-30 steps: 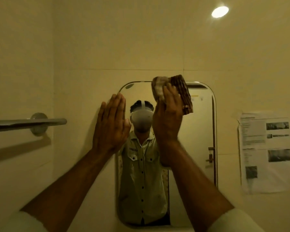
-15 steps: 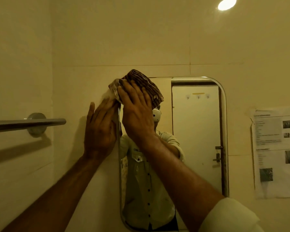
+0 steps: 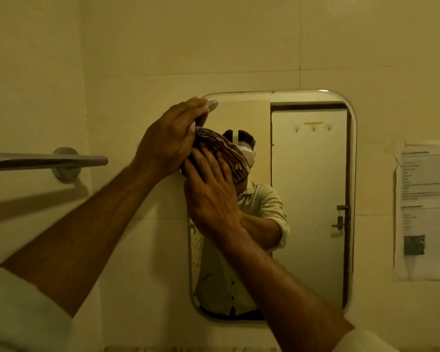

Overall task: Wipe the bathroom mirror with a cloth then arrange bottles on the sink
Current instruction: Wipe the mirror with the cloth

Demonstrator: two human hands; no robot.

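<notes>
The rounded wall mirror [image 3: 310, 199] hangs straight ahead and reflects a person and a white door. A brown striped cloth [image 3: 226, 153] is pressed flat against the mirror's upper left part under my right hand [image 3: 211, 196]. My left hand [image 3: 168, 138] rests with flat fingers on the mirror's top left edge, just above the cloth and touching it. No bottles or sink are in view.
A metal towel bar [image 3: 46, 161] sticks out from the left wall at hand height. A printed paper notice [image 3: 424, 212] is taped to the wall right of the mirror.
My right hand has slid the cloth down the mirror's left side from the top corner. My left hand has moved up onto the top left edge. The view shifted left.
</notes>
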